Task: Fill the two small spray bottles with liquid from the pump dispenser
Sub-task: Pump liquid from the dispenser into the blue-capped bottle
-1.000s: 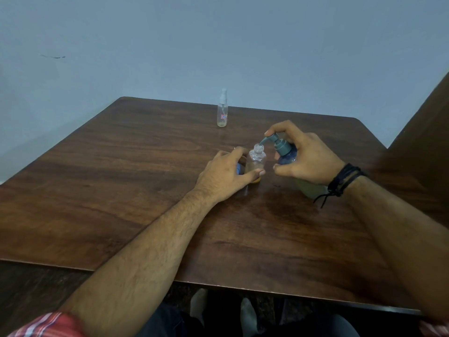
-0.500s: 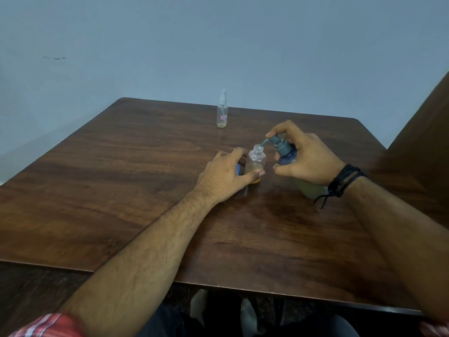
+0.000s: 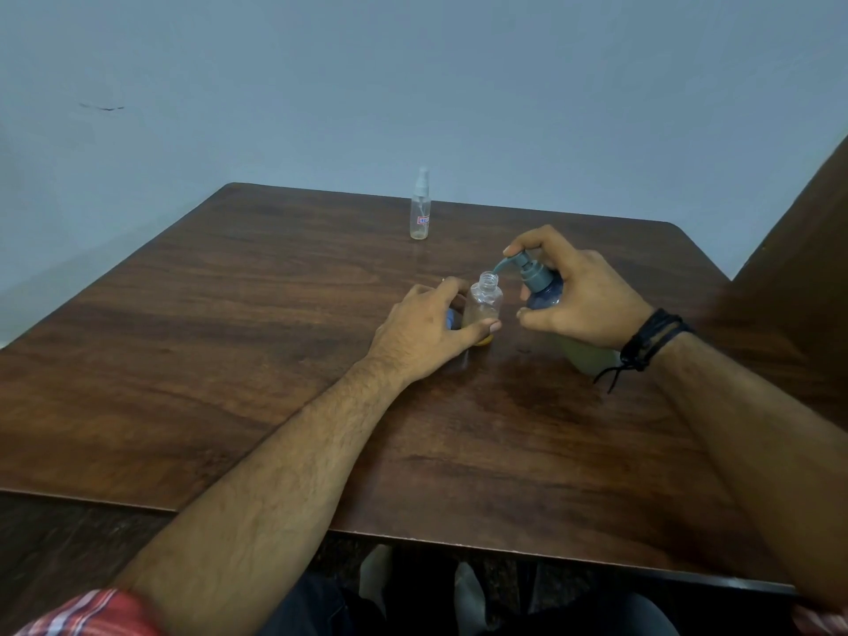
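Note:
A small clear bottle (image 3: 484, 301) with its cap off stands near the middle of the table, a little yellowish liquid at its bottom. My left hand (image 3: 426, 332) grips it around the lower body. My right hand (image 3: 580, 298) grips the pump dispenser (image 3: 541, 286), which is tilted to the left, with the index finger on top of the grey-blue pump head. The spout tip sits right over the open neck of the bottle. A second small spray bottle (image 3: 420, 208), capped, stands alone near the far edge.
A blue object (image 3: 451, 320), partly hidden, shows behind my left hand. The brown wooden table (image 3: 229, 360) stands against a pale blue wall. A dark wooden panel (image 3: 807, 250) rises at the right. Knees and feet show under the near edge.
The pump head and my right index finger have risen slightly. Both hands and the bottles otherwise stay where they were.

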### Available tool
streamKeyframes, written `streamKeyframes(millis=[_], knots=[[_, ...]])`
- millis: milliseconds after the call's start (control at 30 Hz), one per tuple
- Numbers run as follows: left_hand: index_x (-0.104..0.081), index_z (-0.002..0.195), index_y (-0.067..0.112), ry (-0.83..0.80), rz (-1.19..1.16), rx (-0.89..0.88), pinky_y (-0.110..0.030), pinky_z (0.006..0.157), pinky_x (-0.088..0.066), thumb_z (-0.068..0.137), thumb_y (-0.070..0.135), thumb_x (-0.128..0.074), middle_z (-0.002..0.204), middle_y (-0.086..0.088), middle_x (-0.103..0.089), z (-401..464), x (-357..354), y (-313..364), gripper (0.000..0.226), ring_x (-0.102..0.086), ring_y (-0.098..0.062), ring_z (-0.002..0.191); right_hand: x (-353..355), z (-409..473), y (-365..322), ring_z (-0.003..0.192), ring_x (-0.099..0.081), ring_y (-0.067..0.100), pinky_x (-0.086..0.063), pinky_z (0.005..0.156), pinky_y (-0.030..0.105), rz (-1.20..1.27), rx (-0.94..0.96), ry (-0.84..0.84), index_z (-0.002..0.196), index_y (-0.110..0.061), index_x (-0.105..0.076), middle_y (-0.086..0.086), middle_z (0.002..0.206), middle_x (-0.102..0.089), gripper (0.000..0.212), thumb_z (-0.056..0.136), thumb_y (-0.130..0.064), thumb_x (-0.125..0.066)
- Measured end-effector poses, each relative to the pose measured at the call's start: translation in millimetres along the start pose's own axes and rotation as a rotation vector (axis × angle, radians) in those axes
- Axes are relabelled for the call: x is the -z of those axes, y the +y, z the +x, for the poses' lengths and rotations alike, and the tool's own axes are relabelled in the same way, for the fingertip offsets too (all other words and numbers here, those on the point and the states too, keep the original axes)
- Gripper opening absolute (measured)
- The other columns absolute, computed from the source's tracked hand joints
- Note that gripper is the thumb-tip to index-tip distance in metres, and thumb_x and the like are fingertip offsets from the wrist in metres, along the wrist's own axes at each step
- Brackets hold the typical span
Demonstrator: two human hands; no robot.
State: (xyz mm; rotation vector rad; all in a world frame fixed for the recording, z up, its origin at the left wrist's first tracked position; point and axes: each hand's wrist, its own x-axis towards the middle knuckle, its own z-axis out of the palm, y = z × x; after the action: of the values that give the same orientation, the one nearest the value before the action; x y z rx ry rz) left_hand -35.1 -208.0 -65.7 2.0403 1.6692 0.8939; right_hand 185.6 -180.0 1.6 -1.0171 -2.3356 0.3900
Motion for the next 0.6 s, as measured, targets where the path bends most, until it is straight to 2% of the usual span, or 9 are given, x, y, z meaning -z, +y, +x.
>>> streamKeyframes(millis=[133, 267, 500, 600], knots=[[-0.051, 0.136, 0.035, 0.005, -0.018, -0.005, -0.046, 0.100, -0.049, 0.079, 0.076, -0.061, 0.129, 0.010, -0.062, -0.7, -0.3, -0.5, 0.071, -0.047, -0.011, 0.125, -0.1, 0.1, -1.4, 0.071, -0.065, 0.013, -0.054, 0.069, 0.031, -0.021, -0.003, -0.002, 0.131, -0.040, -0.044, -0.003, 0.080, -0.068, 0.071, 0.074, -0.014, -0.079], [-0.050, 0.139, 0.032, -0.001, -0.006, -0.006, -0.048, 0.101, -0.049, 0.081, 0.075, -0.061, 0.132, 0.007, -0.061, 0.3, 0.4, -0.5, 0.074, -0.047, -0.014, 0.127, 0.3, 0.6, -2.5, 0.071, -0.065, 0.011, -0.056, 0.070, 0.037, -0.011, -0.013, -0.012, 0.122, -0.038, -0.046, -0.005, 0.081, -0.068, 0.064, 0.073, -0.014, -0.079], [-0.051, 0.139, 0.031, 0.006, -0.011, -0.009, -0.048, 0.101, -0.049, 0.082, 0.072, -0.064, 0.129, 0.007, -0.062, -0.5, 0.4, 0.8, 0.071, -0.047, -0.015, 0.127, -0.6, -0.5, -1.9, 0.072, -0.065, 0.011, -0.052, 0.069, 0.027, -0.019, 0.004, -0.004, 0.131, -0.038, -0.045, -0.003, 0.080, -0.068, 0.071, 0.074, -0.013, -0.080], [-0.050, 0.141, 0.031, 0.004, -0.004, -0.013, -0.049, 0.102, -0.049, 0.082, 0.073, -0.062, 0.132, 0.006, -0.061, 0.0, 0.5, 0.7, 0.073, -0.047, -0.016, 0.129, -0.7, 0.7, -3.0, 0.070, -0.064, 0.011, -0.052, 0.066, 0.031, -0.016, 0.005, -0.019, 0.127, -0.036, -0.046, -0.002, 0.080, -0.067, 0.067, 0.073, -0.014, -0.079]])
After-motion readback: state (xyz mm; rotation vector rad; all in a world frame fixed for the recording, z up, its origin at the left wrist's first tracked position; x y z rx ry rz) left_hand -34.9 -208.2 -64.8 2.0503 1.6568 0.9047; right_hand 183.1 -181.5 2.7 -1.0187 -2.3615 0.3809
